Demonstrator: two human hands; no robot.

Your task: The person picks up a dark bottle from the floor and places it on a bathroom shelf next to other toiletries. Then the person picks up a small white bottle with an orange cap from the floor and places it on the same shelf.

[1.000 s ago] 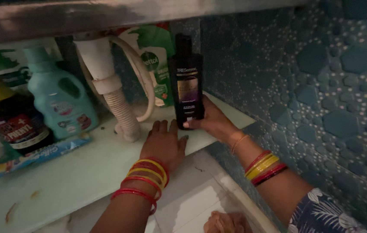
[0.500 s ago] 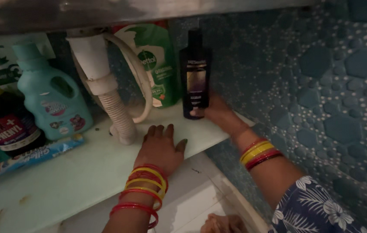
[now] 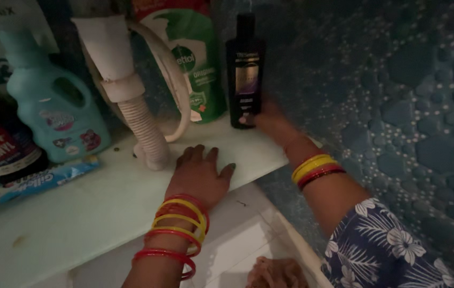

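Fingers of right hand point(image 3: 270, 121) wrap the base of the black bottle point(image 3: 245, 69), upright at the shelf point(image 3: 77, 213) back by the tiled wall; left hand point(image 3: 199, 173) flat, holding nothing. Bottle looks like rigid, smooth plastic, probably light but tall and tippy; mid-body is the safer hold.

Teal jug point(image 3: 51, 104), green bottle point(image 3: 195, 58), drainpipe point(image 3: 131, 90)

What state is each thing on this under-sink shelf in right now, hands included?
Black bottle: upright, cap on, at the back of the shelf.
Right hand: gripping the black bottle's base.
Left hand: flat on the shelf, palm down, holding nothing.
Teal jug: upright, capped.
Green refill pouch: standing against the wall.
Drain hose: hanging down to the shelf.
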